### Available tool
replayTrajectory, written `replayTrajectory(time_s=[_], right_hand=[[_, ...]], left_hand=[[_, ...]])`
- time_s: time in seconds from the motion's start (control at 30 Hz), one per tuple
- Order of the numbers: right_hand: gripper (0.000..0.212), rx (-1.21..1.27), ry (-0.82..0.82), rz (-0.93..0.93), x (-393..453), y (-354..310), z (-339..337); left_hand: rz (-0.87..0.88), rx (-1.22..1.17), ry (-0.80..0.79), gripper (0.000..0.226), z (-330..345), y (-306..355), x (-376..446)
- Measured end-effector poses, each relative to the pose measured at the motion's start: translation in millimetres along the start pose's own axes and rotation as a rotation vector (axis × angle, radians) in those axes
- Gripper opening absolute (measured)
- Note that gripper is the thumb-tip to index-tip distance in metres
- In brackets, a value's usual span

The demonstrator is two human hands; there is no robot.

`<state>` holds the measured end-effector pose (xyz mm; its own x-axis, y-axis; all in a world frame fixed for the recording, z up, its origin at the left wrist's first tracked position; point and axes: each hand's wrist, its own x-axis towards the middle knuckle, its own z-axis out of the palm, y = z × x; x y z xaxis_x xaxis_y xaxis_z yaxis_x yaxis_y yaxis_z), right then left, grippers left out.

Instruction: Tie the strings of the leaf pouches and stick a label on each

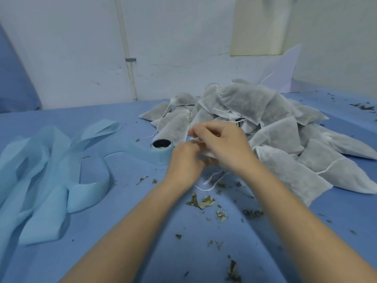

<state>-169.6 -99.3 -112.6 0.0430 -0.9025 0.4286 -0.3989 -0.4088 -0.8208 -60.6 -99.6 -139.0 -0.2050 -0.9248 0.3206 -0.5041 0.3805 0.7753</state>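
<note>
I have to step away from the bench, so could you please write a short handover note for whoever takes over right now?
Left hand and right hand meet over one white pouch, fingers curled on it; its strings trail loose toward you.
Pile of pouches sits behind and right of the hands; many strings there hang loose.
Blue label roll lies left of the hands, its used strip heaped further left.
Leaf bits litter the table.
Done: cannot tell; no label visible on any pouch.
Left: finish this tie, label it, then work the pile.
</note>
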Motion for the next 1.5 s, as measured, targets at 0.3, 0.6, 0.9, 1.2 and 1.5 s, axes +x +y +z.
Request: replayTrajectory(time_s=[0.3,0.6,0.9,1.2,1.5], right_hand=[[0.038,0.236,0.04,0.119,11,20,-4],[0.06,0.156,-0.169,0.195,-4,37,8],[0.041,0.116,-0.081,0.217,-3,42,8],[0.047,0.107,-0.144,0.156,-10,30,25],[0.03,0.157,-0.137,0.209,-8,31,24]], left_hand=[[-0.155,-0.405,0.148,0.01,-33,-26,-7],[-0.296,-0.961,0.112,0.017,-21,-18,-17],[-0.198,0.014,0.42,0.083,-25,-24,-24],[0.276,0.555,0.121,0.088,-27,-7,-30],[0.159,0.561,0.087,0.076,-29,-19,-25]])
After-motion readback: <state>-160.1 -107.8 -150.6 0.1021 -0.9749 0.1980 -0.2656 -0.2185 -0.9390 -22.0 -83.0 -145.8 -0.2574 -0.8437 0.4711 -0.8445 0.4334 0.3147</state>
